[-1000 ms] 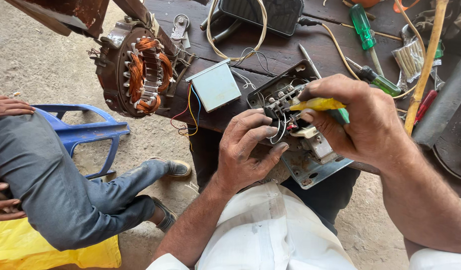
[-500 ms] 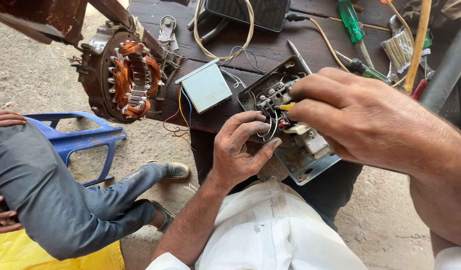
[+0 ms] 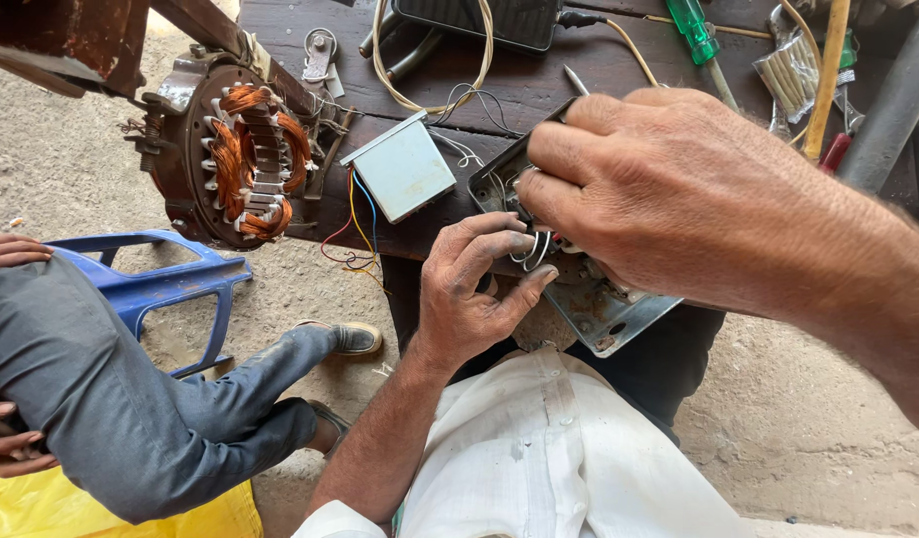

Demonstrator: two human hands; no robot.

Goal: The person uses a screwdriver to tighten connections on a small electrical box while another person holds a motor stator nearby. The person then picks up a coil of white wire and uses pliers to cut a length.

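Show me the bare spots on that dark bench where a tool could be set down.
The widest bare strip of the bench lies along its left end, between the padlock and the looped cord. A smaller patch sits between the pale box and the green screwdriver. The right end is crowded with tools, and both the left hand and right hand cover the open metal housing.

two hands at work, left hand [image 3: 474, 289] and right hand [image 3: 669, 189]; one motor stator [image 3: 230, 164], one pale blue box [image 3: 402, 167], one blue chair [image 3: 151, 284], one green screwdriver [image 3: 697, 30].
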